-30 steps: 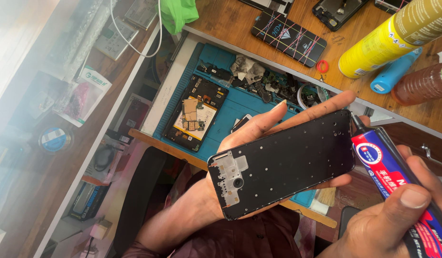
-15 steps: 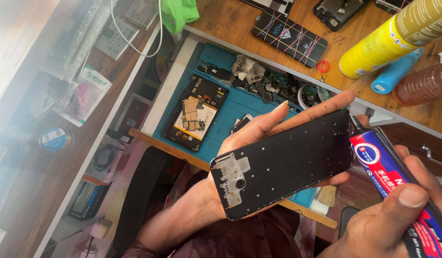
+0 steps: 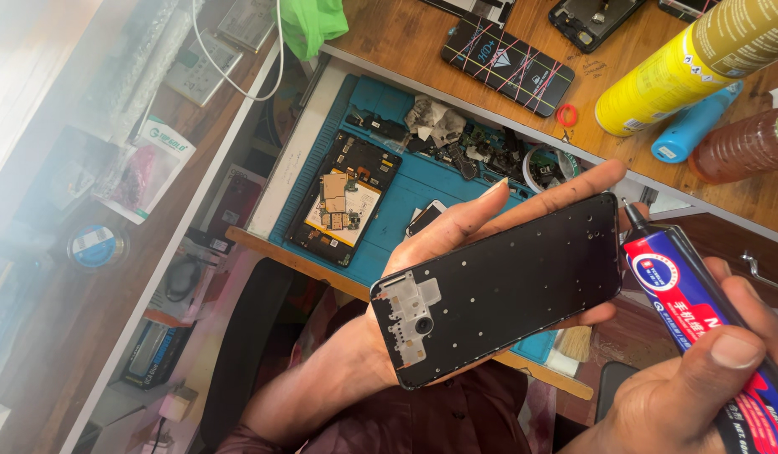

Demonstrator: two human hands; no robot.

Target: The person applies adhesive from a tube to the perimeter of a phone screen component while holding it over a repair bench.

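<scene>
Left hand (image 3: 456,252) cradles the black phone frame (image 3: 498,290) flat above the blue repair mat (image 3: 422,181), right hand (image 3: 700,387) grips a glue tube (image 3: 691,290) with its nozzle at the frame's far edge, apparently gluing, needing a steady bead.

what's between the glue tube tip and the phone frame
Nothing visible. The right hand holds the glue tube with its tip right at the edge of the phone frame, which lies on the left hand.
</scene>
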